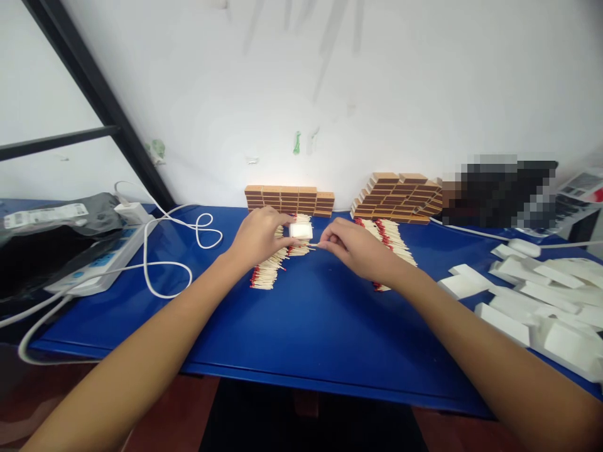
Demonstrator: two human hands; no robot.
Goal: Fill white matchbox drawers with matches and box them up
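Observation:
My left hand [266, 235] grips a small white matchbox tray [301, 231] between thumb and fingers, above the matches. Just to its right, my right hand [351, 246] pinches a matchstick [313, 245] that points left toward the tray. Loose matches [266, 274] with red heads lie in rows under and beside my left hand. More rows of matches [398, 242] lie behind and right of my right hand, which hides part of them. The inside of the tray cannot be made out.
Stacked matchboxes [289, 198] stand along the wall, with a second stack [400, 196] farther right. White folded card pieces [532, 292] pile up at the right. On the left lie a power strip [106, 260], white cables [146, 251] and a black plastic bag [61, 232]. The blue table [282, 339] ends in front.

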